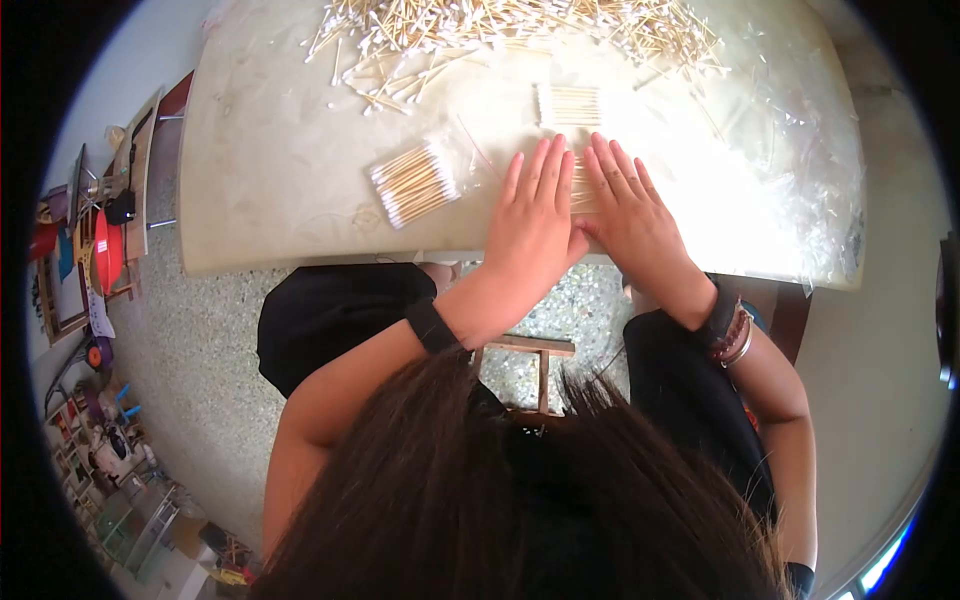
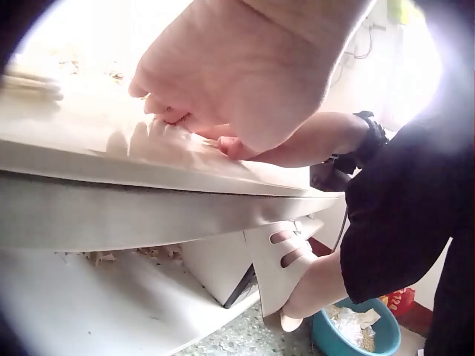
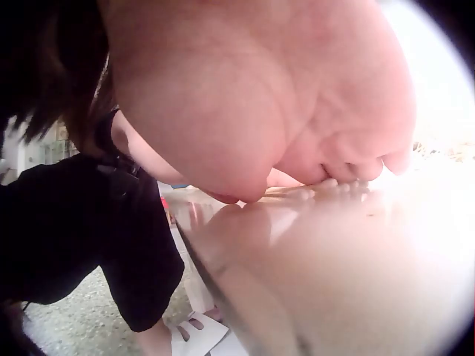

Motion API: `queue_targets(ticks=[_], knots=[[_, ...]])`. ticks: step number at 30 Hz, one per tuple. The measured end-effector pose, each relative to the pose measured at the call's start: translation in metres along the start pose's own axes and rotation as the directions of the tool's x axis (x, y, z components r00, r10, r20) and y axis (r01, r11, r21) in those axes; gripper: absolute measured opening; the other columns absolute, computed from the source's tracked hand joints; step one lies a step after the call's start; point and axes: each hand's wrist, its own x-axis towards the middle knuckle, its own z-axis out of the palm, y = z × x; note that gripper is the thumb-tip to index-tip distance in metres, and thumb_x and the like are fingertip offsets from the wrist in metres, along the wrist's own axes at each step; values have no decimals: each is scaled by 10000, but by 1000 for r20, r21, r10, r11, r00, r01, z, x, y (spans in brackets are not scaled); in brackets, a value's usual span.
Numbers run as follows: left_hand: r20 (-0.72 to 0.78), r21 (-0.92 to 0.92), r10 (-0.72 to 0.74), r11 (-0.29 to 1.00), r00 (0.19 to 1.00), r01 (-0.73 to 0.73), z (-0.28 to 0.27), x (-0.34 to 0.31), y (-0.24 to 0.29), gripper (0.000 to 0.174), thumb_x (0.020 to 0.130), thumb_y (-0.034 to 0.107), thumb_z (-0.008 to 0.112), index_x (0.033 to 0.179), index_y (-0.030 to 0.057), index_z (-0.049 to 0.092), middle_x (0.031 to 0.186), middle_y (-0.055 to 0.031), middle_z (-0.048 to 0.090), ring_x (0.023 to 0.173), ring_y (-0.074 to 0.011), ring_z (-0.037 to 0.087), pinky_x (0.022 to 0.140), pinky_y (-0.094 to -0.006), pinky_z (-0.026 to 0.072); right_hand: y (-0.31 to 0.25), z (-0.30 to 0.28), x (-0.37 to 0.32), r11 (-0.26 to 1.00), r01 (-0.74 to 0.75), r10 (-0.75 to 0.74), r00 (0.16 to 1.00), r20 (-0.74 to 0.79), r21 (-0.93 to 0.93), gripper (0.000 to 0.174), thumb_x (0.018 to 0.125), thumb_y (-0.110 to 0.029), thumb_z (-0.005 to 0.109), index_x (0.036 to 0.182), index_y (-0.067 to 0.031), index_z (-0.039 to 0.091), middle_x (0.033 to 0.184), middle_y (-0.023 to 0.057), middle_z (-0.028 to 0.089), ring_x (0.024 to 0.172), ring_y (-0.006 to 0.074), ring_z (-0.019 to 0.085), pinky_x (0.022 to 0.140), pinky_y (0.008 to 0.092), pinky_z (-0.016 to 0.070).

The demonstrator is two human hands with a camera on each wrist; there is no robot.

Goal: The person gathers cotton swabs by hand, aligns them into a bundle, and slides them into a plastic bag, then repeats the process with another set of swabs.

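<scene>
A: Where are the fingers?
B: Straight, neither clenched nor pinching. The left hand [image 1: 532, 232] and right hand [image 1: 645, 225] flank a row of cotton swabs [image 1: 580, 188] on the surface [image 1: 270, 150].
A: How should that be handled?
B: Gently, I'd say: matching light pressure from both sides, palms low, so the sticks stay parallel and don't ride up.
A: What else lies around them?
B: A second row [image 1: 570, 105] at twelve o'clock, a neat bundle [image 1: 414, 185] at nine, and a loose pile [image 1: 520, 30] beyond, towards twelve.
A: Do the wrist views add anything?
B: The right one shows pale tips [image 3: 343, 185] beneath the fingers, probably swab ends, though glare blurs them; the head view hides that underside. The left one shows scraps in a teal basin [image 2: 332, 337].
</scene>
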Motion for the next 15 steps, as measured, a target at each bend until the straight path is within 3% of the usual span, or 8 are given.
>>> queue_targets(ticks=[9, 15], knots=[[4, -22, -6, 1000, 1000, 6, 0, 5, -2, 759, 803, 305, 607, 1371, -98, 307, 1475, -233, 246, 1389, -314, 229, 1135, -445, 173, 4, 0, 8, 1000, -2, 2, 1000, 15, -9, 668, 892, -344, 527, 1399, 24, 296, 1481, 170, 270, 1371, 293, 275, 1115, 401, 253], [11, -42, -22, 999, 1000, 23, 1, 8, -3, 795, 793, 323, 630, 1378, -98, 295, 1477, -236, 239, 1392, -322, 218, 1138, -443, 165, 13, 0, 14, 999, 42, -43, 999, -29, -10, 704, 899, -439, 475, 1404, 16, 294, 1484, 156, 272, 1380, 290, 254, 1119, 420, 237]])
